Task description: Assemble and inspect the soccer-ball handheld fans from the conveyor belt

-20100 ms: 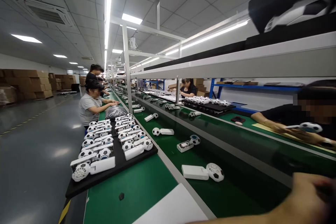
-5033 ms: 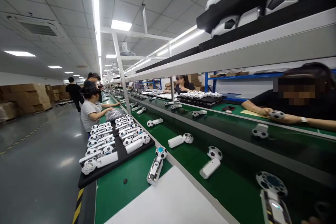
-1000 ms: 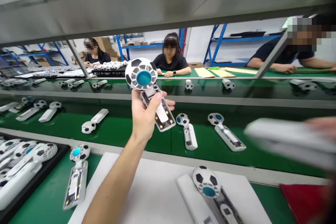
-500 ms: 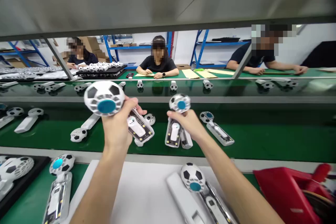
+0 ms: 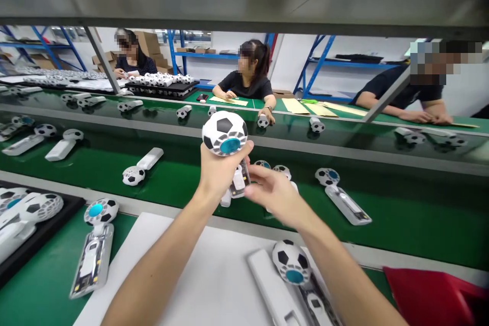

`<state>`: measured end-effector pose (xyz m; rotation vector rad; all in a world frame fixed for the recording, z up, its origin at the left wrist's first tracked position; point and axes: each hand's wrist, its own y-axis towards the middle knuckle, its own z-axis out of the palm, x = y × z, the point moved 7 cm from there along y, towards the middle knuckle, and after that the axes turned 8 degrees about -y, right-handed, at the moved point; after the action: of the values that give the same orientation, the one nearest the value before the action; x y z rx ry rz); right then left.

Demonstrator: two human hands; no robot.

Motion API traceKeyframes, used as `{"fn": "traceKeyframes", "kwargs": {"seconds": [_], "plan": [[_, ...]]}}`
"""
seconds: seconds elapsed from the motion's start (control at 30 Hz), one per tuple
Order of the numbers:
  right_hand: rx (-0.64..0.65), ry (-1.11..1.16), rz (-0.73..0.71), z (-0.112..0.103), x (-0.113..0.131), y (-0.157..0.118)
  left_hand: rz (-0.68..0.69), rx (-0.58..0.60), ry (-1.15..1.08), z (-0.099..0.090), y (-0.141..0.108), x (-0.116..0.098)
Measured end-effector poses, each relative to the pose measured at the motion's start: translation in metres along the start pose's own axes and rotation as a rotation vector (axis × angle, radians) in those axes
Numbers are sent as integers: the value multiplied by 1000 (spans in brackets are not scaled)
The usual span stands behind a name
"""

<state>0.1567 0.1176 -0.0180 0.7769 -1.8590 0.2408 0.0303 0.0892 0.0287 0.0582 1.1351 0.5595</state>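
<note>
My left hand [image 5: 217, 170] is closed around a device with a white-and-black soccer-ball head [image 5: 224, 132] and a blue disc. Below the thumb shows its clear handle [image 5: 239, 181], with a circuit board inside. My right hand [image 5: 277, 193] is close beside that handle, thumb and fingers apart; whether they touch it I cannot tell. Partly hidden behind the right hand, two more ball heads [image 5: 282, 170] lie on the green belt [image 5: 183, 188]. Nearer me, another such device [image 5: 291, 262] and a white handle cover [image 5: 267, 280] rest on a white sheet [image 5: 214, 260].
A similar device [image 5: 91, 254] lies left of the sheet, beside a black tray [image 5: 42, 244] of parts. Another [image 5: 346, 198] is on the belt at right. A red object [image 5: 428, 295] stands at lower right. Across the belts sit three co-workers; the middle person's hand [image 5: 266, 114] touches a device.
My right hand has let go of its device, which is on the belt, and moved beside the left hand's device. The view has turned left. The middle co-worker has reached forward.
</note>
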Motion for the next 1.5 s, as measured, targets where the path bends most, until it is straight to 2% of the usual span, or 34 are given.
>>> {"fn": "traceKeyframes", "kwargs": {"seconds": [0.07, 0.13, 0.5, 0.63, 0.77, 0.9, 1.0, 1.07, 1.3, 1.43, 1.5], "plan": [[21, 163, -88, 7, 18, -6, -5, 5, -35, 3, -1, 2], [31, 201, -108, 10, 25, -10, 3, 8, -48, 6, -3, 2], [30, -71, -135, 5, 34, -20, 30, 27, -29, 6, -6, 3], [-121, -243, -122, 4, 34, -24, 72, -2, -27, 7, -8, 2], [-243, -366, -157, 2, 37, -28, 111, -94, -23, 6, -13, -1], [-137, -282, -159, 1, 36, -23, 95, -100, -25, 8, -13, -6], [-22, -115, -156, 2, 34, -18, 36, -76, -70, 10, -9, -5], [8, -21, -157, 3, 31, -15, -21, -79, -92, 9, -6, -1], [-23, -43, -158, 7, 15, -9, -118, -111, -76, 5, -2, 17], [-88, -222, -123, 9, 8, -7, -108, -90, -70, 6, 2, 22], [-84, -280, -97, 10, 3, -4, -131, -84, 29, 1, 7, 30]]}}
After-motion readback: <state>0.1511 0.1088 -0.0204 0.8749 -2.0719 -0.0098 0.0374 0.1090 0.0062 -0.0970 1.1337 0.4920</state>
